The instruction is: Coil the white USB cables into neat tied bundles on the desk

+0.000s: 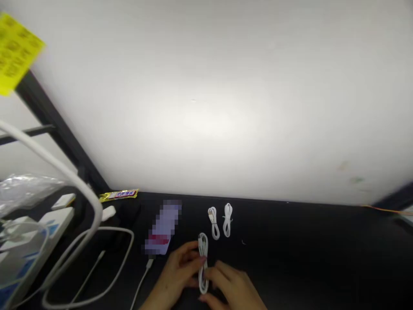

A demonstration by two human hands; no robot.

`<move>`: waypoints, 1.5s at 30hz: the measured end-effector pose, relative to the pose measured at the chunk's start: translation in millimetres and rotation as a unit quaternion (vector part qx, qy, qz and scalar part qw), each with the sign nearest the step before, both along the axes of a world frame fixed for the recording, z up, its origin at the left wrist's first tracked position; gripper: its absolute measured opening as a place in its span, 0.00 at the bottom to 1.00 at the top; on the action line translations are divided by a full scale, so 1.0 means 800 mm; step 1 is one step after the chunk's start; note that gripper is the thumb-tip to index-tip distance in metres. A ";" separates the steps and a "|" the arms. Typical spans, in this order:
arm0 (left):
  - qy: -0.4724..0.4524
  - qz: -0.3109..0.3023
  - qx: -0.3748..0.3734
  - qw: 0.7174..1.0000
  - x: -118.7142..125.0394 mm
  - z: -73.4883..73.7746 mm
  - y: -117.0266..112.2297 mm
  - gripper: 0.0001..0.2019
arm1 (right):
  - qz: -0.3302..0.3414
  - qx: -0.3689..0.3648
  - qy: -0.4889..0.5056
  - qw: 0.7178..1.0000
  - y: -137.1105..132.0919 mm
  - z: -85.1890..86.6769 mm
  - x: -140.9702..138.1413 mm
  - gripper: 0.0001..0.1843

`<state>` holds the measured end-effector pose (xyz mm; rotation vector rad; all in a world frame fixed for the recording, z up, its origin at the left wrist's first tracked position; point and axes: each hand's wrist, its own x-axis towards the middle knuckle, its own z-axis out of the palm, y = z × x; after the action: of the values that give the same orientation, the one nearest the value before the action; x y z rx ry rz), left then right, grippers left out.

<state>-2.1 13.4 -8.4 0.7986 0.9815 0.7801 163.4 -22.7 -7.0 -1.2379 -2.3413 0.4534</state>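
Coiled white cable [203, 243] is btwn both hands, just above the desk [306, 249] or on it, can't tell which; runs more or less upright in view, bottom centre. L hand [180, 269] has its grip closed on it from the L side, thumb across the middle, index nr the top end. R hand [234, 284] comes in from the R, fingers bent, fingertips at the lower part, thumb by the bottom end; can't tell if that grip actually pinches.

Beyond the hands, 2 more white bundles lie on the desk side by side, a bit apart: L bundle [214, 224] w/ a dark tie round the middle, R bundle [227, 219] also cinched mid-length.

L of those: phone [164, 228], pixelated, w/ a white charging lead [149, 264] at its near end. Snack bar [119, 195] in yellow wrapper sits nr the wall [226, 107]. Far L: white & blue power strip [61, 219] w/ plugs in it, clear plastic bag [29, 191] behind, thick white cord [74, 178] looping in front. Yellow note [19, 51] w/ blurred writing, top L, by a black frame [58, 125]. Thin orange wire [383, 209], far R.
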 end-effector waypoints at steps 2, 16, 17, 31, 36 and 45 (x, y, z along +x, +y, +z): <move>0.002 -0.013 -0.007 1.000 0.000 0.000 0.000 0.26 | 0.009 0.046 -0.027 0.999 0.001 -0.004 0.000 0.12; 0.033 -0.020 -0.010 0.999 -0.002 -0.006 -0.002 0.30 | 0.029 0.224 -0.040 0.973 0.000 -0.010 -0.010 0.11; 0.035 -0.017 -0.008 0.999 -0.001 -0.007 -0.002 0.30 | 0.030 0.229 -0.041 0.972 0.000 -0.010 -0.010 0.11; 0.110 -0.016 0.078 0.991 0.003 0.002 -0.006 0.32 | -0.067 0.046 0.012 0.997 0.005 -0.007 0.005 0.09; 0.202 0.023 0.142 0.969 0.003 0.007 -0.007 0.18 | -0.186 0.045 0.046 0.981 0.014 -0.009 0.016 0.15; 0.391 0.048 0.311 0.865 -0.007 0.003 0.000 0.15 | -0.280 0.051 0.033 0.958 0.031 -0.018 0.035 0.14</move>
<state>-7.7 13.7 -5.7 1.7258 1.5182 0.8868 191.4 2.4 -21.1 -1.7175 -1.8160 0.1719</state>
